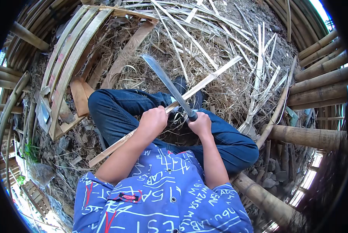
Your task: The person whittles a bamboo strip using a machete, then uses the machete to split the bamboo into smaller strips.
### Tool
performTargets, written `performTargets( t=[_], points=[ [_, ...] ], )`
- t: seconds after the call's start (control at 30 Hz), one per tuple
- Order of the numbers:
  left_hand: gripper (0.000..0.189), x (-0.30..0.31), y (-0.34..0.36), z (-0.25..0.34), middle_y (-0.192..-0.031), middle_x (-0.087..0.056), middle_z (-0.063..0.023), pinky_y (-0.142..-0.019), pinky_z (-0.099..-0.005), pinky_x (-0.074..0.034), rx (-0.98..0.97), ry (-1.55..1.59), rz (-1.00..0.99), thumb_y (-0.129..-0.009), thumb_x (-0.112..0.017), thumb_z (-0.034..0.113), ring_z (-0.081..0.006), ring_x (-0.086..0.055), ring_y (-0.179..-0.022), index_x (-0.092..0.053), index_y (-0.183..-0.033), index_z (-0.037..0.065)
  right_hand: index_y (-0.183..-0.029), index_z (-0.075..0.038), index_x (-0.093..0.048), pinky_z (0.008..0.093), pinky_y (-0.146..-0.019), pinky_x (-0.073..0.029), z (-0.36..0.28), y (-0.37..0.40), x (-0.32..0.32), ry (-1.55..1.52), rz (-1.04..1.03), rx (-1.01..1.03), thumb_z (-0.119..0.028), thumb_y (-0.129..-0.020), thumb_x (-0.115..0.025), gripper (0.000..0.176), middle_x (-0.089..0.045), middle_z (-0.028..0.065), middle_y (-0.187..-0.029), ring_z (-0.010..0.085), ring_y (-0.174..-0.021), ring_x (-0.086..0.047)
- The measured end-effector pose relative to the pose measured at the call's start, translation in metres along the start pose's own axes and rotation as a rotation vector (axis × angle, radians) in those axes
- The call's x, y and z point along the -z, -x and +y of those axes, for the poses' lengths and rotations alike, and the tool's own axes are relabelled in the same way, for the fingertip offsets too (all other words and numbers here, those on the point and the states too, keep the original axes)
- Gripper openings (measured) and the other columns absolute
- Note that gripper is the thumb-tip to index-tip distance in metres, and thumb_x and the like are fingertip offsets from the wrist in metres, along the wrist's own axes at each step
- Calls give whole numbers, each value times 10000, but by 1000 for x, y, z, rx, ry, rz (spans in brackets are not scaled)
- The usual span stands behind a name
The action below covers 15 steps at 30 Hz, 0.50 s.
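Note:
My left hand (154, 119) is closed around a long pale bamboo strip (212, 77). The strip runs slantwise from under my left forearm to the upper right, past my shoes. In my right hand (200, 124) is the dark handle of a machete (164, 79), its long blade pointing to the upper left. The blade crosses over the strip just beyond my hands and overlaps it in this view. My crossed legs in blue jeans (114, 110) lie under both hands.
A wooden slatted pallet (71, 58) leans at the left. Curly shavings (143, 64) cover the ground ahead, with loose split strips (259, 73) at the right. Thick bamboo poles (306, 136) stand along the right side, and another pole (265, 198) lies close to my right hip.

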<state>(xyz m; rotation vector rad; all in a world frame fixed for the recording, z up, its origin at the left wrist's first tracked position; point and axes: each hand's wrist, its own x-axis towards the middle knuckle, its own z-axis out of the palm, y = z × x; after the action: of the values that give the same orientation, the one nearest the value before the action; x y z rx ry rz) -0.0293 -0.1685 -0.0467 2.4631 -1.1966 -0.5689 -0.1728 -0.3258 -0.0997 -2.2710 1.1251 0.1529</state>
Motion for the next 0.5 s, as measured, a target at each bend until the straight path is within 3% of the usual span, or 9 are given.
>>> performTargets(
  t=[0.5],
  points=[
    [197, -2, -1, -6, -657, -645, -208, -588, -461, -551, 53, -63, -14, -873, -562, 173, -368, -673, -637, -583, -797, -7, -846, -34, -694, 497, -789, -528, -32, 21, 5, 33, -64, -1, -234, -714, -663, 242, -682, 238, -835, 420, -843, -661]
  ],
)
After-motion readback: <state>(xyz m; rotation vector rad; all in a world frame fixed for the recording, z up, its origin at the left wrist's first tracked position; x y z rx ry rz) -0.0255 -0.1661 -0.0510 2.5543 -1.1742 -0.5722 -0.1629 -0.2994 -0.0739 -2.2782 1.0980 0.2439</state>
